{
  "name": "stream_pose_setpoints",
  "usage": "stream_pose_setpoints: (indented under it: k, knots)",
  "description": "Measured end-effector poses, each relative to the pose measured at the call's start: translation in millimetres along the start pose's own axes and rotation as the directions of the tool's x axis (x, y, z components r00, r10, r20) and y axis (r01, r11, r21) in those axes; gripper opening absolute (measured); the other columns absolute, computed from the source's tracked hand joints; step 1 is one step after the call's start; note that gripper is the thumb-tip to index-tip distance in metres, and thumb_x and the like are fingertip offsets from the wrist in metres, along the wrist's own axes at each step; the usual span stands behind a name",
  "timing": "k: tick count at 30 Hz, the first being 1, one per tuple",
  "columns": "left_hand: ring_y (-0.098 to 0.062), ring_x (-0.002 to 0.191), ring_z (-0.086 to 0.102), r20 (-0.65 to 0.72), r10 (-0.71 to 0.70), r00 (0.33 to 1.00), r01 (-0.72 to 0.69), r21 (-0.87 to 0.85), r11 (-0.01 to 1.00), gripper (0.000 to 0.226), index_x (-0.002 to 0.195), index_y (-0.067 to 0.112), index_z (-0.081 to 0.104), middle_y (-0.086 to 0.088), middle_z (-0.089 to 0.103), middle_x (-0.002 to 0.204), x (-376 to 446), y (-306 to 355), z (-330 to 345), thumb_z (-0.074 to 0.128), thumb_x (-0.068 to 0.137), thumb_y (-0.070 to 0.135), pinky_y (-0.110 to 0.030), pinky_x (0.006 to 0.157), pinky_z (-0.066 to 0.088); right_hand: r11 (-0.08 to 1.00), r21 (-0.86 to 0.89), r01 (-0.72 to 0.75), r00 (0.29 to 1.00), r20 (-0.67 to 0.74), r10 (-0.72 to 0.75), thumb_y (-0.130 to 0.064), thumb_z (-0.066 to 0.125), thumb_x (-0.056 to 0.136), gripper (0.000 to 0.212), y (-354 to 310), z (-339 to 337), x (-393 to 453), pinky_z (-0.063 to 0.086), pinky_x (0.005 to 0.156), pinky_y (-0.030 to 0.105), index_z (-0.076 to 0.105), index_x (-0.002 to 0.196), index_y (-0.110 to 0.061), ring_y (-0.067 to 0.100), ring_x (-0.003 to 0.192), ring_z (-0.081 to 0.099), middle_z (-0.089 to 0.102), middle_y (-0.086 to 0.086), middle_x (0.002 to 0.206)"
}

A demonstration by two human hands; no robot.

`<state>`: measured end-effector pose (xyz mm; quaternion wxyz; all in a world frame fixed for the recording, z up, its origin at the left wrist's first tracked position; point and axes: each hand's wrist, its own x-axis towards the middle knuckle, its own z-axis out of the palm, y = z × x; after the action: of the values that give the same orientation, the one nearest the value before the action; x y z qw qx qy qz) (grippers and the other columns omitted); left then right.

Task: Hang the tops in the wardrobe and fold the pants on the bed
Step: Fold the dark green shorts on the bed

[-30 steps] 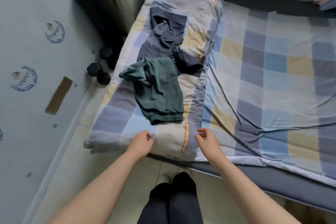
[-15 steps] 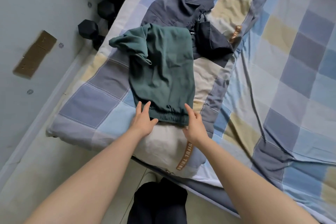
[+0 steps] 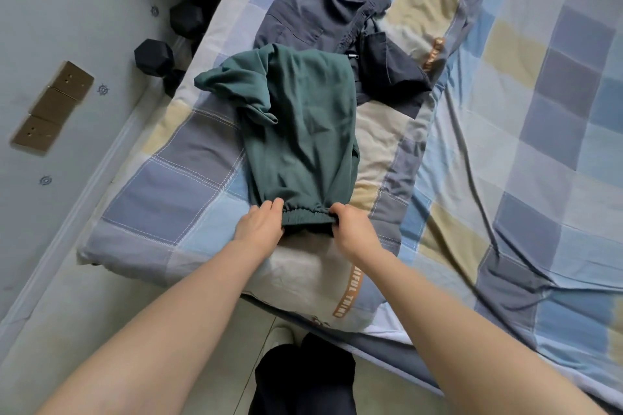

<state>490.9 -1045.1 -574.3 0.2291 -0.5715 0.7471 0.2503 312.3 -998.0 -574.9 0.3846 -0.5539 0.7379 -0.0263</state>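
Note:
Green pants (image 3: 300, 131) lie folded on the checked quilt (image 3: 175, 192) near the foot of the bed, their elastic cuffs toward me. My left hand (image 3: 261, 226) grips the left end of the cuffs, fingers curled over the hem. At the right end of the same hem my right hand (image 3: 354, 229) grips it too. Beyond the green pants lies a crumpled pair of dark grey pants (image 3: 340, 3) with a dark navy part (image 3: 391, 74) at its near right.
The bed's near edge (image 3: 387, 347) runs just ahead of my legs. A wall (image 3: 50, 44) stands close on the left, with black dumbbells (image 3: 155, 55) on the floor in the gap beside the bed. The checked sheet (image 3: 539, 145) spreads wide to the right.
Both hands moved forward from the quilt's edge to the green pants' cuffs and closed on the hem. The view moved closer to the bed.

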Motion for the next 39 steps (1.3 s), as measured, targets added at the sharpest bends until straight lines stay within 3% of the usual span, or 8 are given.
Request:
stream_pose_setpoints:
  k: [6,10,14,20,25,31,35,39]
  knots:
    - [-0.03,0.106,0.054,0.029,0.016,0.999,-0.006,-0.333,0.943,0.033,0.111,0.018,0.056,-0.004,0.059,0.117,-59,-4,-31,0.049,0.083,0.003,-0.036,0.087,0.045,0.855,0.508,-0.103,0.977,-0.111,0.183,0.01,0.044,0.074,0.045,-17,-26,-86,0.04,0.071,0.02,0.054,0.102,-0.024,0.017,0.096,0.051,0.055,-0.002,0.106]
    - [-0.016,0.096,0.049,-0.171,0.017,0.985,-0.104,-0.516,0.85,0.045,0.105,0.024,0.057,0.009,0.052,0.105,-133,12,-69,0.047,0.076,-0.009,-0.02,0.072,0.037,0.505,0.86,-0.07,0.924,-0.135,0.358,0.017,0.051,0.079,0.049,-49,-80,-154,0.058,0.069,0.031,0.062,0.093,-0.029,0.019,0.077,0.066,0.059,0.002,0.104]
    - [-0.009,0.091,0.052,-0.421,-0.045,0.906,-0.292,-0.699,0.653,0.058,0.092,0.025,0.056,0.009,0.052,0.097,-212,27,-123,0.04,0.062,-0.023,-0.006,0.074,0.039,0.323,0.945,0.048,0.919,-0.168,0.356,0.021,0.046,0.077,0.053,-94,-137,-222,0.059,0.078,0.039,0.071,0.089,-0.024,0.019,0.086,0.071,0.066,0.003,0.105]
    - [-0.011,0.092,0.063,-0.553,-0.04,0.833,-0.476,-0.75,0.46,0.062,0.107,0.033,0.06,0.008,0.06,0.11,-291,20,-186,0.056,0.077,-0.021,-0.021,0.079,0.052,0.26,0.927,0.268,0.894,-0.341,0.292,-0.005,0.062,0.066,0.027,-154,-207,-333,0.051,0.078,0.037,0.072,0.083,-0.022,0.026,0.094,0.063,0.069,0.005,0.093]
    - [-0.002,0.082,0.061,-0.659,0.205,0.724,-0.621,-0.492,0.611,0.043,0.097,0.025,0.063,0.014,0.061,0.099,-314,10,-205,0.068,0.077,-0.013,-0.005,0.074,0.044,0.086,0.911,0.403,0.87,-0.41,0.273,0.012,0.06,0.08,0.031,-176,-238,-411,0.055,0.058,0.027,0.066,0.073,-0.018,0.022,0.073,0.067,0.069,0.007,0.078]
    - [-0.014,0.074,0.063,-0.49,0.293,0.821,-0.509,-0.397,0.764,0.039,0.076,0.04,0.059,0.015,0.063,0.073,-308,4,-207,0.069,0.082,0.003,-0.009,0.062,0.039,-0.092,0.839,0.536,0.815,-0.485,0.316,-0.004,0.065,0.07,0.015,-163,-279,-472,0.057,0.062,0.028,0.066,0.08,-0.015,0.024,0.073,0.069,0.069,0.013,0.083]
    - [-0.016,0.086,0.068,-0.37,0.495,0.786,-0.61,-0.332,0.72,0.058,0.098,0.049,0.056,0.012,0.068,0.103,-310,23,-218,0.064,0.082,-0.006,-0.022,0.067,0.049,0.013,0.805,0.593,0.675,-0.507,0.536,0.004,0.058,0.084,0.024,-113,-292,-498,0.055,0.057,0.026,0.062,0.096,-0.016,0.02,0.068,0.068,0.068,0.006,0.08]
    - [-0.01,0.089,0.062,-0.158,0.907,0.391,-0.89,0.186,0.416,0.109,0.15,0.046,0.024,0.016,0.034,0.151,-320,55,-234,0.063,0.07,-0.018,-0.019,0.068,0.044,0.645,0.601,0.473,0.507,-0.784,0.359,0.008,0.058,0.084,0.057,-52,-296,-513,0.055,0.062,0.027,0.045,0.111,-0.039,0.007,0.081,0.067,0.053,-0.005,0.107]
